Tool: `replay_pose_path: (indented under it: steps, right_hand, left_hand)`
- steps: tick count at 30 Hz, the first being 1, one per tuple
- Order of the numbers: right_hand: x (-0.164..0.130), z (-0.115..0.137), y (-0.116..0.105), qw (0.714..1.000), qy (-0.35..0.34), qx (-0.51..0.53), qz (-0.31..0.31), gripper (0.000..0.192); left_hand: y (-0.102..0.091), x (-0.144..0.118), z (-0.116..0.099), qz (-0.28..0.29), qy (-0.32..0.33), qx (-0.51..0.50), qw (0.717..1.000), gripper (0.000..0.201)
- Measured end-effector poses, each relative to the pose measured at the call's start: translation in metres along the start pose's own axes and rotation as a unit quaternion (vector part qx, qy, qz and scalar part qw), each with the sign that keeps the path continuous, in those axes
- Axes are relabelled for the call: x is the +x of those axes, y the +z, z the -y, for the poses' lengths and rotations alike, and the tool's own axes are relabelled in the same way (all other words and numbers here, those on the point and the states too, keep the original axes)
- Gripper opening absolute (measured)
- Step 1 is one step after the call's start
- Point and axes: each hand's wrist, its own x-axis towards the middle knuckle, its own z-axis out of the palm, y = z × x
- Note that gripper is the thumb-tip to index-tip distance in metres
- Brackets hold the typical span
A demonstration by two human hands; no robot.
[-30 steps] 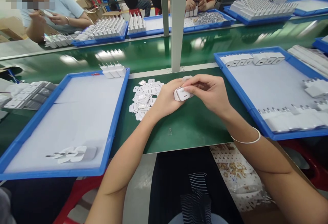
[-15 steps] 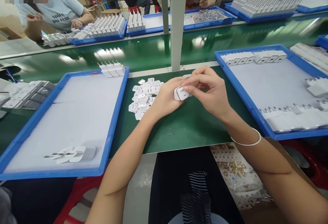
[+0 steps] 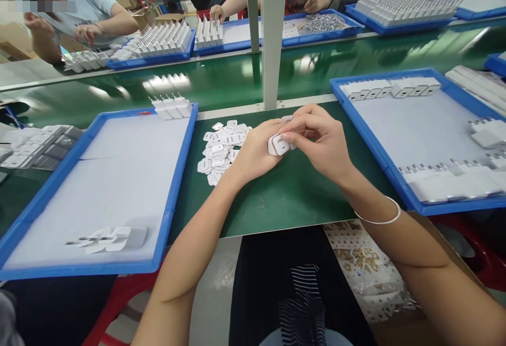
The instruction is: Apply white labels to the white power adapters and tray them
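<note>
Logged at the far left a loose batch of white and grey chargers (image 3: pixel 35 148) lying on the green surface (image 3: pixel 284 193). Located next to it a blue left tray (image 3: pixel 179 166), mostly bare: a short row of chargers (image 3: pixel 173 107) standing at the far rim, a few more (image 3: pixel 108 238) lying flat near the near-left corner. Noted a small red marking on that far rim; too small to read.

Found a heap of small white flat pieces (image 3: pixel 221 148) on the surface between the left tray and the hands.

Registered the left hand (image 3: pixel 255 153) with its grip closed around a white charger (image 3: pixel 279 144), held just above the surface at centre, port face toward the camera. Registered the right hand (image 3: pixel 322 143) with fingertips pinched against the upper edge of the same charger; could not tell whether a small piece sat between them. Detected a dark printed mark on the charger face; illegible.

Located at the right a blue right tray (image 3: pixel 367 135) carrying a row of chargers (image 3: pixel 389 89) along the far rim and a longer row (image 3: pixel 446 182) along the near rim.

Judged progress as partial: one unit in hand, only a handful in the left tray, many more in the right tray, the heap of flat pieces largely unused. Could not determine which tray held finished units.
</note>
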Motion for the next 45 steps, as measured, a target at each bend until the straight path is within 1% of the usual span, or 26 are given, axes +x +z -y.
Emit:
replay_pose_path:
  steps: [6, 10, 12, 15, 17, 19, 21, 24, 26, 29, 31, 35, 37, 41, 43, 45]
  right_hand:
    - [-0.002, 0.001, 0.001, 1.0, 0.009, -0.001, 0.001, 0.022]
    - [-0.002, 0.0, 0.0, 0.999, 0.019, -0.048, -0.018, 0.017]
    - [-0.002, -0.002, -0.002, 0.998, 0.029, -0.053, -0.024, 0.019]
    - [-0.001, -0.008, -0.004, 0.997, 0.076, 0.028, 0.008, 0.026]
    - [-0.001, -0.012, -0.005, 0.99, 0.105, 0.095, 0.026, 0.028]
    - [-0.002, -0.014, -0.004, 0.983, 0.12, 0.135, 0.026, 0.034]
    - [-0.003, -0.014, -0.003, 0.982, 0.12, 0.143, 0.029, 0.048]
    - [-0.004, -0.012, 0.001, 0.982, 0.114, 0.135, 0.062, 0.064]
    - [-0.005, -0.009, 0.003, 0.979, 0.121, 0.144, 0.077, 0.067]
    - [-0.005, -0.004, 0.005, 0.974, 0.138, 0.157, 0.083, 0.062]
    - [-0.006, -0.003, 0.006, 0.976, 0.131, 0.153, 0.079, 0.057]
    - [-0.008, -0.006, 0.008, 0.987, 0.074, 0.13, 0.052, 0.049]
    - [-0.009, -0.007, 0.009, 0.992, 0.061, 0.104, 0.044, 0.048]
    - [-0.01, -0.003, 0.007, 0.994, 0.067, 0.08, 0.041, 0.051]
    - [-0.008, 0.0, 0.005, 0.992, 0.073, 0.09, 0.058, 0.053]
    - [-0.007, 0.002, 0.003, 0.989, 0.077, 0.099, 0.082, 0.062]
  left_hand:
    - [0.0, 0.0, 0.0, 0.001, -0.003, 0.007, 1.0, 0.012]
    - [-0.001, 0.0, -0.001, -0.006, -0.006, 0.0, 1.0, 0.015]
    - [-0.001, 0.0, -0.002, -0.017, -0.01, -0.002, 1.0, 0.019]
    - [-0.002, 0.0, -0.003, -0.029, -0.005, -0.009, 1.0, 0.024]
    - [-0.001, -0.001, -0.003, -0.039, 0.017, -0.019, 0.999, 0.029]
    - [-0.001, 0.0, -0.004, -0.05, 0.046, -0.028, 0.997, 0.031]
    - [-0.002, 0.0, -0.006, -0.054, 0.067, -0.03, 0.996, 0.03]
    - [-0.003, 0.001, -0.01, -0.054, 0.082, -0.023, 0.995, 0.027]
    - [-0.004, 0.002, -0.012, -0.052, 0.087, -0.017, 0.995, 0.026]
    - [-0.005, 0.001, -0.012, -0.053, 0.077, -0.004, 0.996, 0.026]
    - [-0.005, 0.0, -0.012, -0.055, 0.071, 0.01, 0.996, 0.026]
    - [-0.005, -0.001, -0.013, -0.05, 0.067, 0.029, 0.996, 0.027]
    - [-0.005, -0.001, -0.015, -0.046, 0.061, 0.031, 0.997, 0.027]
    - [-0.005, -0.001, -0.015, -0.047, 0.063, 0.026, 0.997, 0.027]
    - [-0.005, -0.001, -0.015, -0.051, 0.061, 0.026, 0.997, 0.026]
    - [-0.005, -0.002, -0.013, -0.053, 0.063, 0.021, 0.996, 0.028]
